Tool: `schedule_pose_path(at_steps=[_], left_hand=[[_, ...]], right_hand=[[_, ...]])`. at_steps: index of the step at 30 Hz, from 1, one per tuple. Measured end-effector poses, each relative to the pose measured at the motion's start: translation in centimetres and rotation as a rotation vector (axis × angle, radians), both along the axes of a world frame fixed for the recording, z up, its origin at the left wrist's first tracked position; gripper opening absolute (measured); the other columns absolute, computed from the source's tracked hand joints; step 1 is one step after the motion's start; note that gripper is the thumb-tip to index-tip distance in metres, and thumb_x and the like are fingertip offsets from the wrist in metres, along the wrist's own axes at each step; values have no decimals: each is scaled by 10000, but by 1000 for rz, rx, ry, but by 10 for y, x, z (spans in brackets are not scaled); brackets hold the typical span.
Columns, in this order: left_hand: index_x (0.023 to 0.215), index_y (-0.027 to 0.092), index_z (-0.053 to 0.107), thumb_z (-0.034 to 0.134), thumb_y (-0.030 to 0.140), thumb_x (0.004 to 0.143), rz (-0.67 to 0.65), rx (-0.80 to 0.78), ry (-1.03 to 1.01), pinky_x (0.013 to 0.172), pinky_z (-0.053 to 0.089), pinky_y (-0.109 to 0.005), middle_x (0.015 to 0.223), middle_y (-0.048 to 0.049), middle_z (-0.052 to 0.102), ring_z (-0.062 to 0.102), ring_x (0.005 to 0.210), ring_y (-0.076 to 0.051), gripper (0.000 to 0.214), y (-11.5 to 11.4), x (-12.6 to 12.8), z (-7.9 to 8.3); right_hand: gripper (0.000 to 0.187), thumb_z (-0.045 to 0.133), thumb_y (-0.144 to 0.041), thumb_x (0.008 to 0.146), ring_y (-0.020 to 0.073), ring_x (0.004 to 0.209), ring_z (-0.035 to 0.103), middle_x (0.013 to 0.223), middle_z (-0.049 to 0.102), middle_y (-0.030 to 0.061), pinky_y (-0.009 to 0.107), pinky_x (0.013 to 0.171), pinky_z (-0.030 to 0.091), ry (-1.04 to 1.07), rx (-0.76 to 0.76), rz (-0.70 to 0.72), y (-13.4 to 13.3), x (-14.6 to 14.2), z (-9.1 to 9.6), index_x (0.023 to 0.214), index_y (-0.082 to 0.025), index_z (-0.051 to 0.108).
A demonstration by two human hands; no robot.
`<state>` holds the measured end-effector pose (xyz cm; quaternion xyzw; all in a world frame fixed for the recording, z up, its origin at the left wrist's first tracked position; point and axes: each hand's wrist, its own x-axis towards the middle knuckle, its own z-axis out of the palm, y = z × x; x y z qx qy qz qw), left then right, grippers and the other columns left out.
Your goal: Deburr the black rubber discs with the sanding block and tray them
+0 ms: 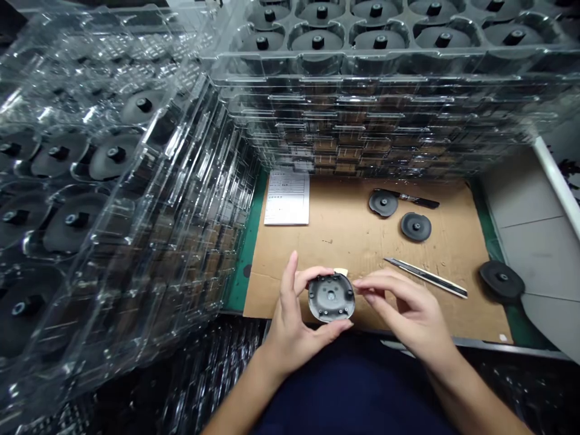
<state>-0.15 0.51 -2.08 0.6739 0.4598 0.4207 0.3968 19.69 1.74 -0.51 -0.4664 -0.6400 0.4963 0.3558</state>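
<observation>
My left hand (296, 320) grips a round grey plastic disc (331, 297) by its rim, with the flat underside and its small screw holes facing me. My right hand (403, 308) has its fingertips pinched at the disc's right edge, touching it. A small cream-coloured piece (341, 272) shows just behind the top of the disc. Both hands hover over the near edge of a brown cardboard sheet (353, 241) on the bench.
Three more dark discs lie on the cardboard (383, 203), (415, 226), (501, 280). A thin knife (426, 277) and a black pen (419, 200) lie nearby, and a printed paper (287, 197) further back. Tall stacks of clear trays holding discs stand at left (113, 211) and behind (385, 90).
</observation>
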Motion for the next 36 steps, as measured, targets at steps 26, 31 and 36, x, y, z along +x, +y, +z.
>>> schedule_pose_path(at_steps=[26,31,36], left_hand=[[1432,290,14,793,368,605,-155,-564,-391,1046,291,-428,1207,-105,588,498,1183,-258,1139,2,-8,-1],[1036,208,616,771,486,565,-180,-658,-286,778,457,-288,893,-50,679,613,870,-227,568,7,-22,-10],[594,155,622,719,521,617,214,-767,-193,477,366,-197,542,22,532,445,521,-112,380,6,-32,-27]], right_hand=[[158,744,-210,699,100,711,640,767,663,-7,213,680,509,430,-675,128,14,-8,9,775,-170,611],[124,551,-268,865,113,573,581,653,624,0,233,542,469,102,-275,99,14,-5,-2,847,-166,619],[265,430,-103,866,183,820,560,892,669,46,357,769,425,-446,305,-239,37,43,15,847,-213,671]])
